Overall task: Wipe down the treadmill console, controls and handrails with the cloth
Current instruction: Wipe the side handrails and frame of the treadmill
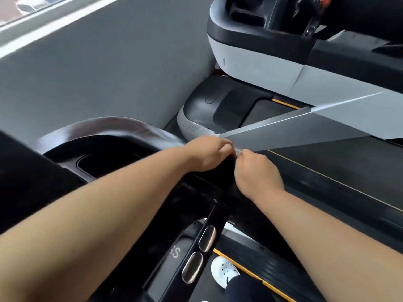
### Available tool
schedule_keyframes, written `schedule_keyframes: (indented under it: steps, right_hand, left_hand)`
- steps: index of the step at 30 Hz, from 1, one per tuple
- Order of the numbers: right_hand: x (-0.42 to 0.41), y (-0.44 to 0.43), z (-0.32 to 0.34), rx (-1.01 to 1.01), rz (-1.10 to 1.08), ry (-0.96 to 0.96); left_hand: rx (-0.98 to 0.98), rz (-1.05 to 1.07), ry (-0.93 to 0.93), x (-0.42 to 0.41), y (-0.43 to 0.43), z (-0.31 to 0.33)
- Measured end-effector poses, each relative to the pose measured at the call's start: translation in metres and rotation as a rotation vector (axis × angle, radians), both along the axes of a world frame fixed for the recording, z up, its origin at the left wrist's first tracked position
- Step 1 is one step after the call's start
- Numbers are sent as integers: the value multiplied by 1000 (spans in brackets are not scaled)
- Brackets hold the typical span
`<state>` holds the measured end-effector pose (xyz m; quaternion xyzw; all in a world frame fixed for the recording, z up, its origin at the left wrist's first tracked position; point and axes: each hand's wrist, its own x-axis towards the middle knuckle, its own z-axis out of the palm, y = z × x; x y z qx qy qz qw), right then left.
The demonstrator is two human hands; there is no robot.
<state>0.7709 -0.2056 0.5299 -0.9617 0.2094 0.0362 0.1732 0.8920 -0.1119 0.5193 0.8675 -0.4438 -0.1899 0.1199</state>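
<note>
Hands are bunched up knuckle to knuckle, left hand (pixel 209 153) and right hand (pixel 258 174), fingers curled in, right where the black handrail (pixel 212 178) meets the grey upright (pixel 294 129). Tiny pale bit peeking out between them may be the cloth (pixel 239 151), honestly can't tell what either one grips. Cup holder (pixel 93 164) sits off left, white shoe (pixel 224 270) down below.
</note>
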Motion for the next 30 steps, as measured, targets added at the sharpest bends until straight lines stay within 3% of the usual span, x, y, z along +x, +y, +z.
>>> schedule_keyframes:
  steps: [2,4,7,10,13,15,17,20,22,25,30]
  right_hand:
    - [0,0,-2,3,-20,-10]
    - [2,0,-6,16,-54,-18]
    - [4,-3,-12,8,-32,-19]
    - [6,-3,-14,-7,-25,-24]
    - [8,-3,-15,22,-74,-26]
    - [8,-3,-14,47,-100,-33]
    - [8,-3,-13,36,-86,-26]
    - [7,-4,-15,14,-71,-23]
    - [8,-5,-16,24,-83,-37]
    - [7,-5,-16,35,-81,-44]
    - [5,-8,-8,131,-53,-56]
  left_hand:
    - [118,54,-79,38,26,0]
    - [162,237,-234,69,64,-5]
    - [-164,482,-385,59,87,-20]
    - [-465,561,-354,-11,68,-35]
    - [-576,453,-297,-84,43,-50]
    - [-600,518,-268,-86,38,-53]
    - [-692,784,-188,-61,41,-47]
    - [-982,1271,-56,-30,46,-34]
    - [-1129,1408,-88,-27,42,-35]
    - [-1128,1460,-6,-54,23,-39]
    - [-887,1140,224,-157,-12,-38]
